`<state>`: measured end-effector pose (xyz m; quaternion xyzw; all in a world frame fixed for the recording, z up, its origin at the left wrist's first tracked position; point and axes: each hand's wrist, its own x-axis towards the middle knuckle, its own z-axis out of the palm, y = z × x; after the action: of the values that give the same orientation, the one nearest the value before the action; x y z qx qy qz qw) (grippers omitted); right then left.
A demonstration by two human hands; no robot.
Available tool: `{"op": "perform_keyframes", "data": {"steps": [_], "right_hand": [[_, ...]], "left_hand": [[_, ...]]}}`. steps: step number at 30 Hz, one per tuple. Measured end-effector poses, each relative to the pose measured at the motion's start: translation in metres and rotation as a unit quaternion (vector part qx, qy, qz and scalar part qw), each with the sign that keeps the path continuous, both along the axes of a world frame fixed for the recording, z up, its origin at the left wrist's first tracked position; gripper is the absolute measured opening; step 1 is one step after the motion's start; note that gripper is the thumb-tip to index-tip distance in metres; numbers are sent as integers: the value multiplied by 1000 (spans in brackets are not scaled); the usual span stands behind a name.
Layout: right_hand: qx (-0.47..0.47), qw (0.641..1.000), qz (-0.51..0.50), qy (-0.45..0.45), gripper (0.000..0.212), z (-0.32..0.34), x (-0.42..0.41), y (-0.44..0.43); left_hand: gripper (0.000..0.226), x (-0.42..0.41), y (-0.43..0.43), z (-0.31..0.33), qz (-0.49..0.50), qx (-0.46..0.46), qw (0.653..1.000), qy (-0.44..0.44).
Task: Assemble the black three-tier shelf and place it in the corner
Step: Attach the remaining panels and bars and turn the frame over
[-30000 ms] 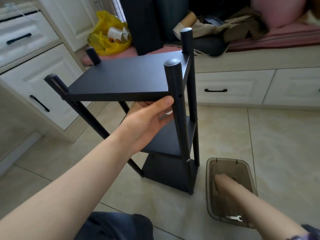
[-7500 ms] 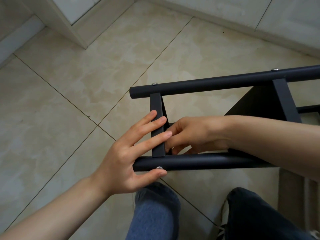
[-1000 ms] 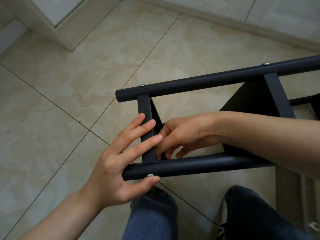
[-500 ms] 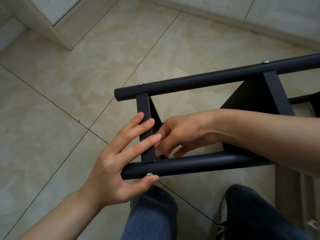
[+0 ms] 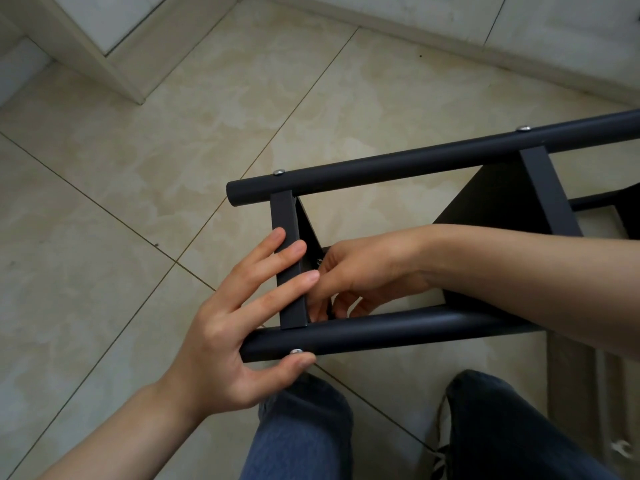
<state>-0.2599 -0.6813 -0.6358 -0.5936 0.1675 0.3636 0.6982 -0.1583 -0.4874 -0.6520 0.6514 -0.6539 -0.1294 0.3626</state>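
Note:
The black three-tier shelf (image 5: 398,168) lies on its side on the tiled floor, two round poles running left to right. My left hand (image 5: 221,341) presses straight fingers across the edge of the end board (image 5: 289,271), and its thumb touches the near pole (image 5: 381,332) beside a silver screw head (image 5: 296,351). My right hand (image 5: 367,271) reaches between the poles from the right. Its curled fingertips pinch a small silver screw (image 5: 318,261) on the inner side of that board. Most of those fingertips are hidden behind the board.
A white cabinet base corner (image 5: 114,74) stands at the upper left, and a baseboard (image 5: 485,46) runs along the top right. My knees in jeans (image 5: 298,438) sit just below the shelf. A translucent box (image 5: 571,393) with a small wrench (image 5: 623,457) is at the lower right.
The shelf stood upright half a minute ago and now lies on its side. Over the last second both hands stay in place; only my right fingertips shift slightly at the board.

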Motion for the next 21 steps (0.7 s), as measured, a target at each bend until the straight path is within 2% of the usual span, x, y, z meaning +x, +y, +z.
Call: {"op": "perform_keyframes", "data": {"steps": [5, 13, 18, 21], "right_hand": [[32, 1000, 1, -1, 15, 1, 0, 0], [8, 1000, 5, -10, 20, -1, -1, 2], [46, 999, 1, -5, 16, 0, -1, 2], [26, 1000, 0, -14, 19, 0, -1, 1]], "left_hand": [[60, 0, 0, 0, 0, -1, 1000, -2], [60, -1, 0, -1, 2, -6, 1000, -1], [59, -1, 1, -1, 4, -3, 1000, -3], [59, -2, 0, -1, 5, -4, 1000, -1]]}}
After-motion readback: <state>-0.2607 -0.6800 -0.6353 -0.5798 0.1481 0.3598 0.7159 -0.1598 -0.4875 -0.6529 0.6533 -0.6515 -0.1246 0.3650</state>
